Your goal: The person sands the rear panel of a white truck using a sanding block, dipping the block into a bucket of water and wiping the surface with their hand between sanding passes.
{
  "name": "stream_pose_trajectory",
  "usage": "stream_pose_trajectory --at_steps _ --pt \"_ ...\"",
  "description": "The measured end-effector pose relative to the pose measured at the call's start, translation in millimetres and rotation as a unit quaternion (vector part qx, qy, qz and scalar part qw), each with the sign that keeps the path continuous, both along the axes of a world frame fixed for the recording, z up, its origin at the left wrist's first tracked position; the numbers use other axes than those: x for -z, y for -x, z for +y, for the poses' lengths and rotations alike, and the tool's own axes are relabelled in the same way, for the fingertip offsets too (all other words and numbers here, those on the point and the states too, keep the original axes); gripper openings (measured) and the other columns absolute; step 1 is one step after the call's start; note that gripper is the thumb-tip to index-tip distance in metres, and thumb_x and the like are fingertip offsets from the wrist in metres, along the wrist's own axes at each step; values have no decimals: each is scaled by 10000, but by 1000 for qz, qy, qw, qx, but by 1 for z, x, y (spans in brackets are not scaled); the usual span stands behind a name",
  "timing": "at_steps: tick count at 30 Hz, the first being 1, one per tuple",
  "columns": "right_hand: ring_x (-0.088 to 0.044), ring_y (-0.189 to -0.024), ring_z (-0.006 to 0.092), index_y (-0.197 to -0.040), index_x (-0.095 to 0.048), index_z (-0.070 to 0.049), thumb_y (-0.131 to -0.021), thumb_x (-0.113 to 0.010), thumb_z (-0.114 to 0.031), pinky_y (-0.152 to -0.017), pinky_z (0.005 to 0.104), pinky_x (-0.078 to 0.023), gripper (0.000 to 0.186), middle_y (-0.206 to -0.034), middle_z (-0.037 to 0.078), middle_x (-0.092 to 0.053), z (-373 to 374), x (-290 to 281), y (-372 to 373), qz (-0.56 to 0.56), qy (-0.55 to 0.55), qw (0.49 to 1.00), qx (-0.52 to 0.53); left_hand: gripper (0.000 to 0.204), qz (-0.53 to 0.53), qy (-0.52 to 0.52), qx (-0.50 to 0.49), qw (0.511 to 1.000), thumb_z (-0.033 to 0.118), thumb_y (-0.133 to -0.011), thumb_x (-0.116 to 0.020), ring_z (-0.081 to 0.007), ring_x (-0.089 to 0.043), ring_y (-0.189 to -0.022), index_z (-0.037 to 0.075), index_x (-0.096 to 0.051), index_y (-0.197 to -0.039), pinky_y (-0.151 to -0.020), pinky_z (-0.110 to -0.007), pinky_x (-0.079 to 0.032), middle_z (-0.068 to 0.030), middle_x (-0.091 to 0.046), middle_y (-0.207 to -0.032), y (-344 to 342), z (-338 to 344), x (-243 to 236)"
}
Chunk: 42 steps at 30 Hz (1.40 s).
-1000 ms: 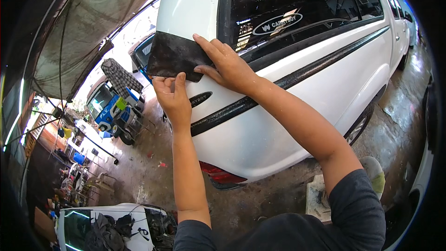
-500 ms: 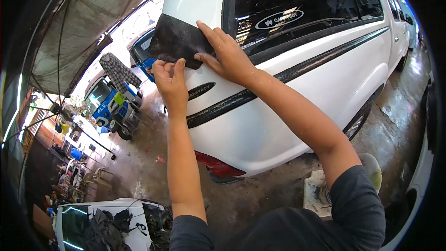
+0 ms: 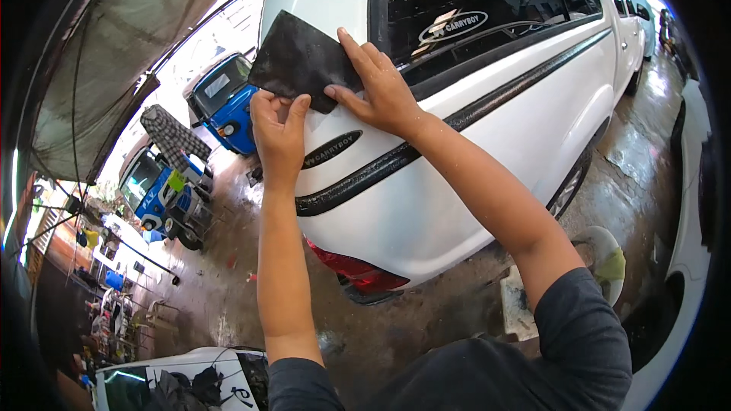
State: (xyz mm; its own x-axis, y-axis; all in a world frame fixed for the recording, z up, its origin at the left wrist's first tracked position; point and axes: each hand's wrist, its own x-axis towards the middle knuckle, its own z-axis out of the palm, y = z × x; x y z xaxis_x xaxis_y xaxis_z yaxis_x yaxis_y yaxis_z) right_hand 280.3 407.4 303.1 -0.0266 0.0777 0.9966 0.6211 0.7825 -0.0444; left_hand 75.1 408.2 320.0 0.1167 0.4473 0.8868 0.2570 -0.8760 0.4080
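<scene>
Between my two hands is a black rectangular sheet (image 3: 303,59), which looks like sandpaper, with pale smudges on its face. My left hand (image 3: 280,137) pinches its lower edge between thumb and curled fingers. At the sheet's right edge, my right hand (image 3: 381,95) grips with its thumb in front and its fingers along the side. The sheet is held up over the rear corner of a white vehicle (image 3: 434,213). Below my hands are a dark oval badge (image 3: 333,149) and a black trim strip (image 3: 358,184) on the body. Fingertips behind the sheet are hidden.
A dark side window (image 3: 472,7) is right of my hands, a red tail light (image 3: 354,266) below. Blue three-wheeled vehicles (image 3: 228,103) stand left. A white stool (image 3: 518,304) is near my right elbow. Another white car (image 3: 685,205) borders the right; cloth covers one lower left.
The view has shifted slightly. My hands and the black sheet have tilted a little, and the sheet's lower corner now sits nearer my right thumb. Both hands keep their hold.
</scene>
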Motion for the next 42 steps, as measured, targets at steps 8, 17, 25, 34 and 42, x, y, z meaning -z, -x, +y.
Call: stream_pose_trajectory --at_steps 8,17,25,34,42 --pt "-578 -899 370 -1575 -370 -81 -895 -786 -334 -830 434 -498 837 -1089 175 -578 4 3 -1 4 -16 1000 4 284 -41 8 79 996 136 -964 -755 -135 -579 -915 4 -535 -1086 -883 -290 -476 -63 -601 -1002 -9 -6 3" --pt "-593 -978 286 -1584 -353 -94 -907 -797 -257 -878 389 -514 825 -1143 171 -564 -15 -3 4 -6 83 996 -19 273 -18 -54 28 998 168 -933 -782 -230 -580 -937 12 -580 -1029 -890 -359 -463 -99 -600 -1002 4 12 10" --pt "-590 -801 174 -1334 -526 -32 -890 -830 -292 -747 312 -526 597 -983 97 -607 -28 -17 -9 2 94 994 -61 299 -32 -56 39 997 192 -894 -807 -295 -570 -982 15 -604 -1024 -897 -407 -445 -122 -607 -1011 1 18 15" --pt "-663 -822 230 -1118 -654 27 -916 -781 -332 -786 369 -524 431 -921 176 -721 -61 -72 -15 -114 312 936 -119 404 68 -107 -83 988 221 -859 -832 -352 -557 -1188 42 -623 -1155 -1013 -459 -431 -144 -627 -1176 0 -23 4" --pt "-688 -723 273 -1276 -657 -1 -940 -715 -284 -734 398 -546 442 -854 185 -729 -68 -91 -35 -270 406 873 20 1129 75 -126 -319 936 490 -749 -882 -441 -343 -1465 -45 -292 -1549 -1221 -514 -289 -264 -385 -1566 10 -27 69"
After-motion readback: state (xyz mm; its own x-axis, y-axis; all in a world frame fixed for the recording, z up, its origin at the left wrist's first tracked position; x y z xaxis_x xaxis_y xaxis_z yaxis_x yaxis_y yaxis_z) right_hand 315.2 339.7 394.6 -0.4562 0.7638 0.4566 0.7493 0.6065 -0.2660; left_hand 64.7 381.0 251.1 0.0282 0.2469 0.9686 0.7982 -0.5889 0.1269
